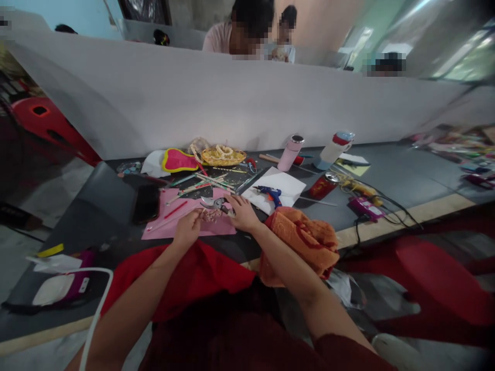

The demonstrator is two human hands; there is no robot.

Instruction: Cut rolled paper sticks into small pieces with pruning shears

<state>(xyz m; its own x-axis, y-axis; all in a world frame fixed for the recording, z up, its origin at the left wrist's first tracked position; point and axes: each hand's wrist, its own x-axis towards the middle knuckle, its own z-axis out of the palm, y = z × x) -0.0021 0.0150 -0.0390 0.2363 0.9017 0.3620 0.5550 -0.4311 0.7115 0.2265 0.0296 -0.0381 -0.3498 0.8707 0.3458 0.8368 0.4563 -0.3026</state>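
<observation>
Over a pink sheet (170,203) on the dark table, my left hand (188,226) pinches a small, pale, knobbly bunch (211,215); its exact kind is too small to make out. My right hand (243,213) is closed around the handles of pruning shears (212,202). The metal blades point left, just above the bunch. A red stick (176,209) lies on the sheet, left of my left hand. Behind the shears is a loose pile of thin striped sticks (204,184). My right fingers partly hide the shears' handles.
A blue glue gun (271,195) rests on white paper (294,181). Nearby stand a red can (324,186), a pink bottle (290,153) and a white bottle (332,150). An orange towel (303,239) lies by my right forearm, a phone (146,203) left. Several people sit beyond the white partition (185,98).
</observation>
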